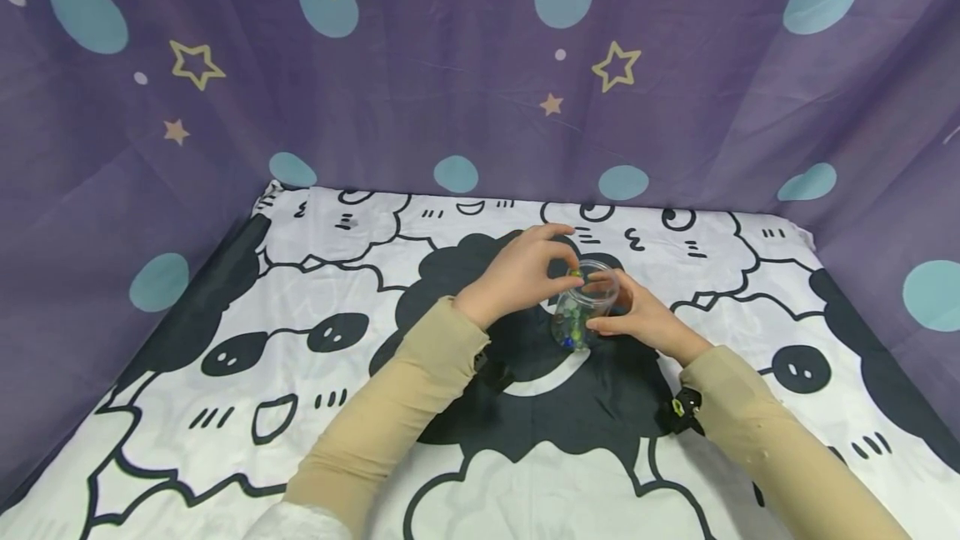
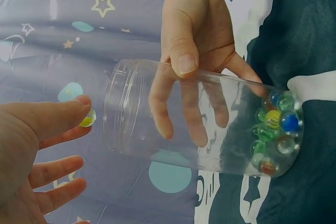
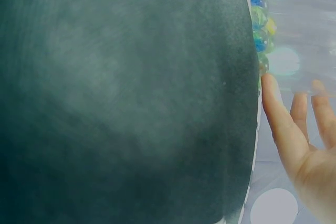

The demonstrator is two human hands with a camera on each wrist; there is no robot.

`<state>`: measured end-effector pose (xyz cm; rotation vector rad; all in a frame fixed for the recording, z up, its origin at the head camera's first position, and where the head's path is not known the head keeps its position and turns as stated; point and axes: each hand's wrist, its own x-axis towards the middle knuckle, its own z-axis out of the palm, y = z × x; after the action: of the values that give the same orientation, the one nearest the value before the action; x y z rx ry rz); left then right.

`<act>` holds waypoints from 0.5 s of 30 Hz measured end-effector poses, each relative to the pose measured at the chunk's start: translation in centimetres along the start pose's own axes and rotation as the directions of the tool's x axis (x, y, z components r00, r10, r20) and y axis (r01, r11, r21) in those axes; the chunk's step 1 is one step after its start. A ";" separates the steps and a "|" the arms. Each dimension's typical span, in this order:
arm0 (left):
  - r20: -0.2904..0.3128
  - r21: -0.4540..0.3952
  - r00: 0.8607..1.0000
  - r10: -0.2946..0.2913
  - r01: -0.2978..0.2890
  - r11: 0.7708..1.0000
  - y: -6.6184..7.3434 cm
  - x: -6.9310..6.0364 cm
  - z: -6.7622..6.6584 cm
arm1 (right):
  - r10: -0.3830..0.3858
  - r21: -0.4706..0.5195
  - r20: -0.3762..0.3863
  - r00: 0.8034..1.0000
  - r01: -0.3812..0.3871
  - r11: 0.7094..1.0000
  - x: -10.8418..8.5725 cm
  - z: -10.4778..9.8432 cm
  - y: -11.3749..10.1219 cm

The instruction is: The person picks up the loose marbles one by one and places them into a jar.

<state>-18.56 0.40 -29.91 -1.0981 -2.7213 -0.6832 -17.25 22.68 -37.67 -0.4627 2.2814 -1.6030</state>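
Note:
A clear plastic jar [image 1: 585, 307] with an uncovered mouth stands on the cloth, leaning slightly. Several glass marbles [image 2: 273, 129] in green, blue, yellow and brownish red lie at its bottom. My right hand [image 1: 641, 315] grips the jar from the right, thumb on the near side and fingers round the far side. At the jar's mouth, my left hand [image 1: 525, 269] pinches a yellow-green marble [image 2: 88, 119] between thumb and index finger; its other fingers are spread. The right wrist view shows the right hand [image 3: 299, 135] beside the marbles at the jar's bottom.
A black and white cartoon cloth [image 1: 330, 407] covers the table. Behind and at the sides hangs a purple curtain [image 1: 420, 90] with stars and pale blue ovals. A dark wrist strap [image 1: 686, 408] sits on the right sleeve.

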 end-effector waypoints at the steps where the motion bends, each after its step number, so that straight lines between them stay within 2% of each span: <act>1: 0.003 -0.002 1.000 0.002 -0.002 1.000 0.0 0.1 0.0 | 0.003 0.001 -0.002 1.000 -0.003 1.000 0.0 0.0 0.0; 6: 0.022 -0.007 1.000 0.006 -0.006 1.000 0.0 0.3 0.2 | 0.001 0.011 0.005 1.000 -0.001 1.000 0.0 0.0 0.0; 10: 0.040 -0.009 0.999 -0.012 0.012 1.000 -0.1 0.2 0.2 | -0.007 0.010 0.011 1.000 0.007 1.000 0.0 0.0 0.0; 15: 0.024 -0.026 0.999 -0.039 0.039 0.999 -0.6 -0.5 -0.1 | -0.013 -0.007 0.001 1.000 0.013 1.000 0.0 0.0 0.0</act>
<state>-18.67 -0.35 -30.15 -1.0683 -2.7684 -0.7182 -17.27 22.70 -37.68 -0.4804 2.2883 -1.6008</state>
